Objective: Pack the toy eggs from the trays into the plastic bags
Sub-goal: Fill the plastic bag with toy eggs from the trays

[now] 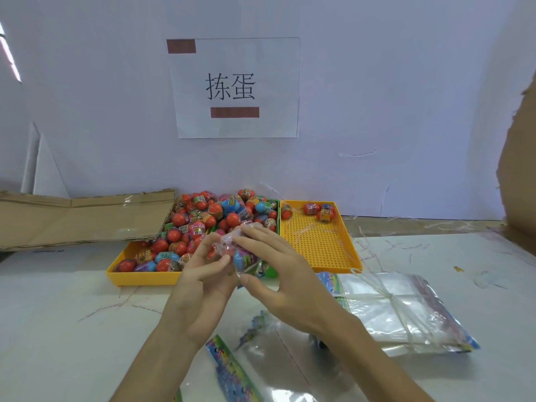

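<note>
head cam | faces forward-down | close over table (pixel 72 300)

Full tray (pixel 139 278) left of sparse tray (pixel 319 245).

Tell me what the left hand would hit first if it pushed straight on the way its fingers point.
The left hand points up and away, toward the full yellow tray. Beyond the bag of eggs in its grip, it would probably meet the heaped toy eggs first, though depth is unclear.

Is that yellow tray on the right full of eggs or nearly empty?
Nearly empty. The right yellow tray holds only a few toy eggs along its far edge; its mesh floor is mostly bare.
</note>
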### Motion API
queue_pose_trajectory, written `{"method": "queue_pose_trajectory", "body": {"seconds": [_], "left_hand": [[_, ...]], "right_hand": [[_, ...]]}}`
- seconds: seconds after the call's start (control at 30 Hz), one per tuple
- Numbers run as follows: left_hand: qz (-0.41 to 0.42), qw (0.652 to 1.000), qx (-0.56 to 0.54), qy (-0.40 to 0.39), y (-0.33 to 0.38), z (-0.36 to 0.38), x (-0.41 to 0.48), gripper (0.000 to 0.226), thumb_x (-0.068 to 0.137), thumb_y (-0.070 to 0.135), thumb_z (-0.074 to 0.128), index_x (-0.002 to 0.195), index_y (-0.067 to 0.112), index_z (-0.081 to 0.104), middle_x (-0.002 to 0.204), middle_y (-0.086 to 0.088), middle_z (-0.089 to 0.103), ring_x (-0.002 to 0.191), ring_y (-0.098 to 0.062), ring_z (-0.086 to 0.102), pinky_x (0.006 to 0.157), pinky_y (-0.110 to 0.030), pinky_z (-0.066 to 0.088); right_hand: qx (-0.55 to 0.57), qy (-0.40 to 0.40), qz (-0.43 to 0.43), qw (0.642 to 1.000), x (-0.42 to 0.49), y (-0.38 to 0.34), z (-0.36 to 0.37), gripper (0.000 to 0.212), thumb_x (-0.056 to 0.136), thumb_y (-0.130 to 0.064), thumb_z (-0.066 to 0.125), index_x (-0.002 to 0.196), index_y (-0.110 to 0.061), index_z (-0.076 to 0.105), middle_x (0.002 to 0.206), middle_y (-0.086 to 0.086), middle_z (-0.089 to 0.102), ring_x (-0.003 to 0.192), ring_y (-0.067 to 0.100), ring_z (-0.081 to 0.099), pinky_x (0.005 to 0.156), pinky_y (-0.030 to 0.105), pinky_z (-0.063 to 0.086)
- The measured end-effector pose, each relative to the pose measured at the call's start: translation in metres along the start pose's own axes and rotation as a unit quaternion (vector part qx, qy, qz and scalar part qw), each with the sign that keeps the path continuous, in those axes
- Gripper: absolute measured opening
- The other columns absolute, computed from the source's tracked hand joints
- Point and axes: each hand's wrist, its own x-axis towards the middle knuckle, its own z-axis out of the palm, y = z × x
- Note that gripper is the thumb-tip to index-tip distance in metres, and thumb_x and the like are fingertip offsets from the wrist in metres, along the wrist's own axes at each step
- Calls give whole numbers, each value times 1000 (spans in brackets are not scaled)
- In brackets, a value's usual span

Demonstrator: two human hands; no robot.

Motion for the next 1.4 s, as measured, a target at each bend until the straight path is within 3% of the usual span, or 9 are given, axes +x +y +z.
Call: {"method": "queue_pose_trajectory", "body": {"seconds": [0.17, 0.27, 0.33, 0.5, 0.77, 0.87, 1.07, 1.2, 1.4], "left_hand": [[11, 997, -65, 43, 5, -5, 2, 35, 79, -3, 55, 103, 19, 68, 123, -19, 70, 111, -30, 70, 95, -39, 56], [32, 995, -62, 66, 7, -6, 5, 37, 77, -4, 54, 104, 18, 66, 121, -19, 71, 112, -33, 70, 87, -41, 61], [44, 995, -58, 63, 8, -7, 5, 44, 77, -6, 53, 111, 17, 66, 123, -18, 71, 110, -32, 71, 78, -40, 63], [46, 998, -26, -43, 8, -8, 3, 60, 82, -8, 52, 132, 21, 68, 136, -14, 65, 124, -33, 63, 89, -43, 59], [36, 995, 34, -82, 8, -6, -2, 67, 73, -6, 60, 133, 24, 66, 139, -15, 62, 126, -33, 62, 100, -43, 54], [32, 994, 78, -74, 8, -3, -1, 60, 74, 7, 71, 131, 26, 67, 139, -9, 63, 127, -29, 59, 110, -48, 45], [41, 970, 235, 34, 1, -3, 4, 35, 79, 30, 70, 113, 24, 77, 116, -6, 75, 104, -21, 72, 79, -30, 60], [58, 961, 264, 59, 0, -5, 4, 31, 77, 36, 71, 101, 19, 79, 106, -7, 76, 89, -13, 73, 67, -21, 58], [70, 955, 281, 60, -1, -9, 6, 29, 76, 30, 72, 100, 13, 74, 105, -11, 73, 94, -24, 70, 79, -35, 56]], "right_hand": [[-4, 94, -19, 995, 1, 4, 2, 38, 92, -21, 71, 130, -25, 69, 141, -15, 60, 139, -6, 41, 121, 34, 27], [-6, 181, -22, 983, -1, 7, 2, 16, 90, -19, 70, 104, -23, 79, 111, -15, 75, 111, -4, 63, 103, 36, 45], [52, 213, 28, 975, 1, 7, -1, 16, 91, -24, 70, 106, -27, 75, 104, -16, 73, 98, 0, 66, 88, 25, 52], [286, 90, 274, 914, 10, 9, -8, 33, 92, -46, 65, 118, -26, 65, 108, -1, 73, 86, 12, 74, 82, 34, 59], [489, 101, 310, 809, 12, 10, -12, 23, 89, -23, 72, 107, -9, 70, 93, 5, 76, 79, 16, 72, 70, 28, 55], [450, 114, 309, 830, 11, 12, -15, 18, 88, -16, 74, 105, -9, 71, 93, 5, 75, 80, 17, 71, 71, 29, 55], [291, 122, 232, 920, 7, 7, -10, 11, 85, -11, 78, 91, -19, 73, 93, 1, 75, 91, 23, 72, 79, 38, 62], [256, 126, 214, 934, 7, 9, -11, 15, 82, -11, 80, 88, -22, 73, 93, -11, 73, 91, 10, 70, 76, 27, 61], [284, 125, 188, 932, 6, 7, -13, 16, 86, -9, 77, 87, -24, 74, 91, -8, 77, 93, 8, 72, 81, 25, 60]]}}
